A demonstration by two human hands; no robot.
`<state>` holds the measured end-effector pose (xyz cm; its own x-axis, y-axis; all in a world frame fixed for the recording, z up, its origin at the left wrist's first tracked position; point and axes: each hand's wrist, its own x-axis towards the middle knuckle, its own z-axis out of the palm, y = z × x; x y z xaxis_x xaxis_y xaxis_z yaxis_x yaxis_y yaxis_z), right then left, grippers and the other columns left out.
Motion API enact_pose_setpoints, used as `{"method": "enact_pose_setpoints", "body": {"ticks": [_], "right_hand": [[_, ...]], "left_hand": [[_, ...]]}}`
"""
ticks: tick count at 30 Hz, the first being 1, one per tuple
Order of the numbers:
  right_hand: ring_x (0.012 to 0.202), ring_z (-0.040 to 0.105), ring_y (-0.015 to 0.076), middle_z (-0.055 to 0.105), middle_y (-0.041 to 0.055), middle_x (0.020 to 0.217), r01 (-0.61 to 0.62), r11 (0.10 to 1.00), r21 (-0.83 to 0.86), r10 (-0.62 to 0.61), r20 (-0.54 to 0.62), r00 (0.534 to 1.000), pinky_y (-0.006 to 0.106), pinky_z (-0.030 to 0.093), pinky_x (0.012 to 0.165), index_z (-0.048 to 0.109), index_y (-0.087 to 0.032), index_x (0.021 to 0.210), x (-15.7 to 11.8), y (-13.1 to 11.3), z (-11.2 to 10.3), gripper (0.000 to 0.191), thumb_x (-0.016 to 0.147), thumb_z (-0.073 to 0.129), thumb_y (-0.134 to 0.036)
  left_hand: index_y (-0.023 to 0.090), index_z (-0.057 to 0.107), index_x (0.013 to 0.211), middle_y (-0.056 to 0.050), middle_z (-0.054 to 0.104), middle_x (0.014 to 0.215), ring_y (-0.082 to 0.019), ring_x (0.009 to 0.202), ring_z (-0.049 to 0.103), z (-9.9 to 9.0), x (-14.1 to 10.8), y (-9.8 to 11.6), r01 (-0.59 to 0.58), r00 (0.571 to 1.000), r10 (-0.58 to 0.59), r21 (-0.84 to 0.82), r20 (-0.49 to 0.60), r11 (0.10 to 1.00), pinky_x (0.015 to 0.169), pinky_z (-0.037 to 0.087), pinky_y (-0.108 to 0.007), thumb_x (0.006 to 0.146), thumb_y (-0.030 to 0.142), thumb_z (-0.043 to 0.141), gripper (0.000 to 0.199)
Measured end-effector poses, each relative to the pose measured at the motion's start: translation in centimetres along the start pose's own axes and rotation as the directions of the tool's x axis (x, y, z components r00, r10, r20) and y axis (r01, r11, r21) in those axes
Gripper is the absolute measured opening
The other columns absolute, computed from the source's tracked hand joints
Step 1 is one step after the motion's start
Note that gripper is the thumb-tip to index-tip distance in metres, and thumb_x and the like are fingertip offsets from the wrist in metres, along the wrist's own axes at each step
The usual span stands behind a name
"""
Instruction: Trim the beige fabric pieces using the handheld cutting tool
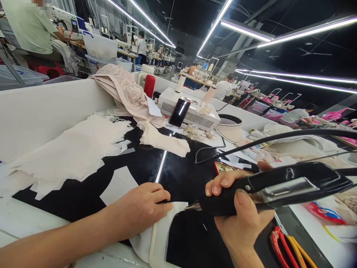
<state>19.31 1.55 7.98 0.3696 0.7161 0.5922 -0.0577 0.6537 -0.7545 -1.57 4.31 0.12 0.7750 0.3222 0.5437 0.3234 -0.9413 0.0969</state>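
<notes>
My right hand [245,219] is wrapped round a black handheld tool [279,184] with a metal plate on its side and a cable. Its thin metal tip touches or nearly touches the edge of a curved white piece [164,223] on the glossy black surface. On that piece rests my left hand [145,208], fingers together and bent, pressing near the tip; what lies under the fingertips is hidden. Another white piece [119,184] lies partly behind my left wrist.
Pale fabric pieces [75,149] are piled at the left, with a cream strip [164,139] near the middle. A phone [180,112] leans on a white vented box [206,117]. Red-handled scissors [279,245] lie at lower right. People sit at machines beyond.
</notes>
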Motion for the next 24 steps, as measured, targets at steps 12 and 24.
{"method": "enact_pose_setpoints", "body": {"ticks": [12, 24], "right_hand": [[0.06, 0.063, 0.0151, 0.066, -0.0039, 0.08, 0.0, 1.0, -0.014, 0.0, -0.015, 1.0, 0.031, 0.06, 0.052, 0.06, -0.032, 0.132, -1.2, -0.9, -0.1, 0.048, 0.089, 0.079, -0.022], [0.064, 0.065, 0.0152, 0.067, -0.0039, 0.081, -0.006, 0.998, -0.061, 0.005, -0.024, 1.0, 0.032, 0.063, 0.057, 0.057, -0.033, 0.133, -3.2, -2.5, -0.2, 0.048, 0.092, 0.079, -0.025]], "left_hand": [[0.012, 0.062, 0.104, -0.006, 0.071, 0.095, -0.019, 0.085, 0.068, -1.8, 0.2, 3.3, 0.061, 0.997, -0.047, 0.228, -0.066, 0.972, 0.078, 0.057, -0.029, 0.089, -0.012, 0.043, 0.034], [0.019, 0.055, 0.106, -0.002, 0.068, 0.1, -0.016, 0.09, 0.068, -0.6, -1.7, 3.8, 0.169, 0.959, -0.206, 0.191, 0.193, 0.967, 0.08, 0.057, -0.024, 0.089, -0.011, 0.049, 0.034]]}}
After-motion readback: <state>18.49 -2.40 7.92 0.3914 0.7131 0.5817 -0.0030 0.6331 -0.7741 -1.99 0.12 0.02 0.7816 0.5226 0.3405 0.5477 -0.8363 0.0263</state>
